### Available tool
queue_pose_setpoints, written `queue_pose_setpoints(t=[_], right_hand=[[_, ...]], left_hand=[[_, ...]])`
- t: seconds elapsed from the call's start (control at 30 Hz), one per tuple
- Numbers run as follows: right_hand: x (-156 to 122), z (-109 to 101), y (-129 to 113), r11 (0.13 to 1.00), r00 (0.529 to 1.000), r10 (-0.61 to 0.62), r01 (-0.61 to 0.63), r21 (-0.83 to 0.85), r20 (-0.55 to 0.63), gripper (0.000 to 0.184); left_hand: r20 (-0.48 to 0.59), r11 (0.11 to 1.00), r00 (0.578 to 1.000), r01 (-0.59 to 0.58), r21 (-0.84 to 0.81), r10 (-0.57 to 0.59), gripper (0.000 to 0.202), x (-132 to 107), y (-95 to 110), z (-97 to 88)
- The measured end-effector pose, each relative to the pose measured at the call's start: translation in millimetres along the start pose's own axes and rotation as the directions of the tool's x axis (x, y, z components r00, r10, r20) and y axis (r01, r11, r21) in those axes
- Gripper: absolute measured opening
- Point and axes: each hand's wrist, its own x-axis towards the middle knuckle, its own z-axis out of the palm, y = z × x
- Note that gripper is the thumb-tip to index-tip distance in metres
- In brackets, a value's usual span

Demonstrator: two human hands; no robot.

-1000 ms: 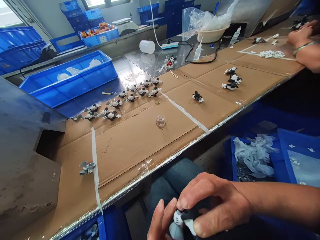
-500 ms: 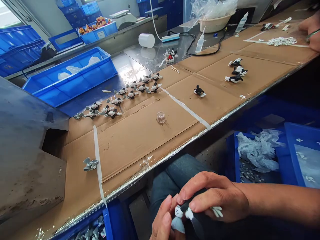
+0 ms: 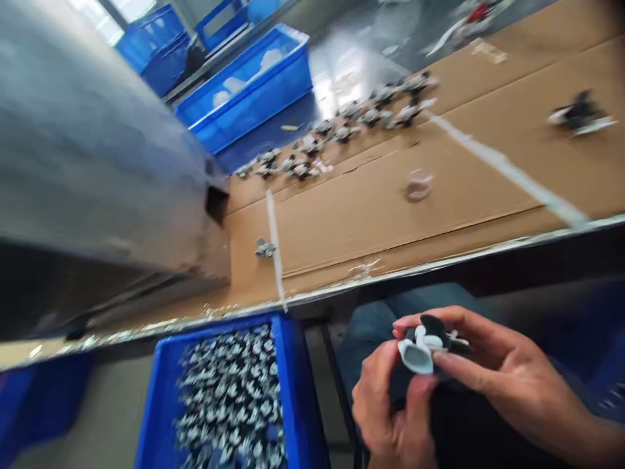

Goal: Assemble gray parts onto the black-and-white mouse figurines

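Observation:
Both my hands meet below the table edge, over my lap. My right hand is closed around a small black, white and grey toy figure, thumb and fingers pinching it. My left hand is closed too, its fingertips gripping the figure's grey lower part from below. On the cardboard-covered table, rows of the same kind of figures lie at the back, with one loose grey piece near the tape strip and a lone figure at the right.
A blue bin full of small black and white parts stands under the table at my lower left. A small clear cup sits on the cardboard. Another blue bin stands at the back left, beside a grey metal housing.
The view has swung left and down, blurring the table and showing the full bin of parts. My hands have turned the figure so its grey part faces up.

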Motion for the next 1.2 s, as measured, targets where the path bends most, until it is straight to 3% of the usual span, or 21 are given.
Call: queue_pose_setpoints(t=[0.07, 0.17, 0.33, 0.43, 0.5, 0.57, 0.67, 0.77, 0.87, 0.97, 1.2], right_hand=[[-1.1, 16.8, 7.7, 0.971, 0.972, 0.233, -0.234, 0.049, 0.03, 0.035], [-3.8, 43.4, 16.1, 0.905, 0.899, 0.406, -0.421, 0.065, 0.163, 0.043], [-16.7, 80.4, 21.2, 0.856, 0.79, 0.492, -0.516, -0.035, 0.365, 0.047], [-21.8, 93.4, 26.4, 0.846, 0.725, 0.501, -0.525, -0.091, 0.472, 0.053], [-22.0, 95.4, 31.7, 0.836, 0.689, 0.512, -0.537, -0.113, 0.513, 0.057], [-20.3, 91.7, 38.2, 0.823, 0.663, 0.54, -0.544, -0.162, 0.518, 0.059], [-17.5, 79.7, 48.0, 0.802, 0.653, 0.589, -0.545, -0.245, 0.475, 0.059], [-16.4, 69.3, 54.9, 0.788, 0.654, 0.612, -0.554, -0.27, 0.444, 0.059], [-15.7, 65.5, 57.7, 0.784, 0.653, 0.615, -0.564, -0.258, 0.441, 0.056], [-14.4, 64.6, 56.8, 0.783, 0.661, 0.617, -0.568, -0.252, 0.427, 0.054], [-11.4, 62.9, 44.9, 0.789, 0.697, 0.613, -0.562, -0.248, 0.372, 0.06]], left_hand=[[0.006, 0.998, 0.999, 0.038, -0.05, -0.038, 0.027, 0.1, -0.3, -6.7], [-0.139, 0.959, 0.964, 0.196, -0.204, -0.226, 0.027, -0.1, 3.2, -17.4], [-0.349, 0.879, 0.828, 0.315, -0.357, -0.439, 0.033, -14.5, 8.1, -39.0], [-0.429, 0.846, 0.745, 0.347, -0.405, -0.51, 0.037, -26.8, 1.2, -69.1], [-0.522, 0.835, 0.66, 0.346, -0.427, -0.541, 0.04, -34.2, -7.5, -103.1], [-0.633, 0.825, 0.528, 0.37, -0.428, -0.566, 0.041, -41.1, -18.4, -145.6], [-0.727, 0.768, 0.322, 0.475, -0.429, -0.606, 0.013, -52.0, -39.0, -207.8], [-0.73, 0.687, 0.233, 0.597, -0.415, -0.643, 0.013, -62.9, -63.7, -248.2], [-0.734, 0.645, 0.226, 0.678, -0.353, -0.64, 0.01, -69.8, -88.2, -266.9], [-0.728, 0.628, 0.269, 0.728, -0.275, -0.63, 0.009, -71.5, -107.0, -277.6], [-0.701, 0.578, 0.327, 0.802, -0.149, -0.634, 0.009, -73.9, -123.4, -295.6]])
